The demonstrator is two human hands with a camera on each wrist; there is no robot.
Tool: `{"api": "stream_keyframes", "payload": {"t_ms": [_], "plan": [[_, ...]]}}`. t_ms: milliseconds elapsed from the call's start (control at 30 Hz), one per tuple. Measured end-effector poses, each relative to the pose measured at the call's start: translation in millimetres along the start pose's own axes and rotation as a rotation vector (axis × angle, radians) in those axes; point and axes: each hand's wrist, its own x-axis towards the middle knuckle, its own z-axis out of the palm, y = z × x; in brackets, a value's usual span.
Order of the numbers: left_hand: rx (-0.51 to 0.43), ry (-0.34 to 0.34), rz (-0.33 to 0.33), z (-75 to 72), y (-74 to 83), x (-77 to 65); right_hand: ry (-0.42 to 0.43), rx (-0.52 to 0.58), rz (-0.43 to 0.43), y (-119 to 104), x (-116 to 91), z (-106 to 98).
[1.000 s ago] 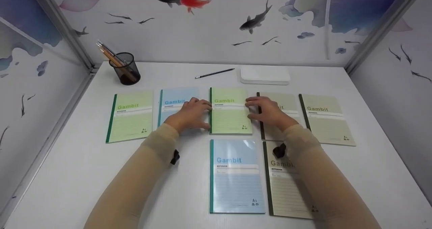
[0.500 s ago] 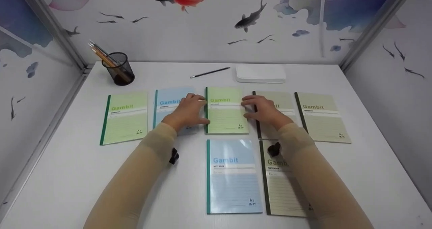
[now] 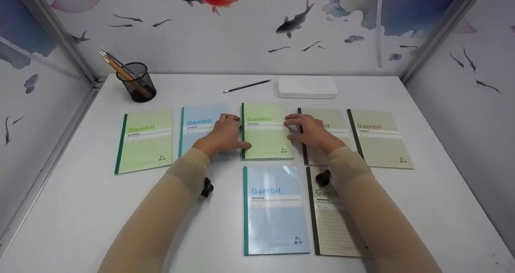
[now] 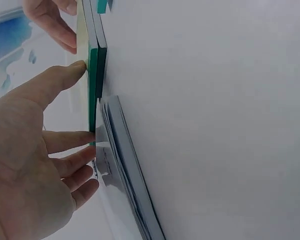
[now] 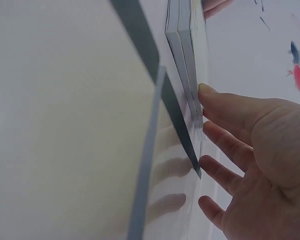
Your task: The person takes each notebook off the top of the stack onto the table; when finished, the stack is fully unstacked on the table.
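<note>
In the head view, my hands flank a light green "Gambit" notebook [image 3: 267,138] in the middle of the back row. Two notebooks are stacked here, their green spines [image 4: 93,75] one above the other in the left wrist view. My left hand [image 3: 225,134] has its thumb on the top cover's near left corner and its extended fingers at the spine. On the opposite side, my right hand [image 3: 312,131] touches the page edges [image 5: 187,65] with thumb and fingertips. A blue notebook [image 3: 200,114] lies partly under the left hand, a beige one [image 3: 326,156] under the right.
Another green notebook [image 3: 145,144] lies far left and a beige one [image 3: 380,140] far right. A blue notebook [image 3: 275,220] and a beige one [image 3: 334,224] lie in front. Behind are a pencil cup [image 3: 139,84], a pencil [image 3: 247,86] and a white case [image 3: 307,87].
The whole head view has shifted slightly left. My left thumb has moved from beside the green notebook's spine onto its near left corner. The right hand stays at the right edge.
</note>
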Motion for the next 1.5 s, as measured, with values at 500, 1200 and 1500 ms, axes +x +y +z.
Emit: {"api": "stream_keyframes", "payload": {"t_ms": [500,1200,1500], "plan": [[-0.486,0.032,-0.039,-8.5,-5.4,-6.0,0.008,-0.031,-0.041,0,1,1],[-0.962,-0.067,-0.142,0.2,-17.6,6.2,0.078,-0.021,-0.042,-1,-4,3],[-1.043,-0.015,-0.134,-1.8,-18.9,0.0,0.058,0.010,-0.002,2,-4,6]]}}
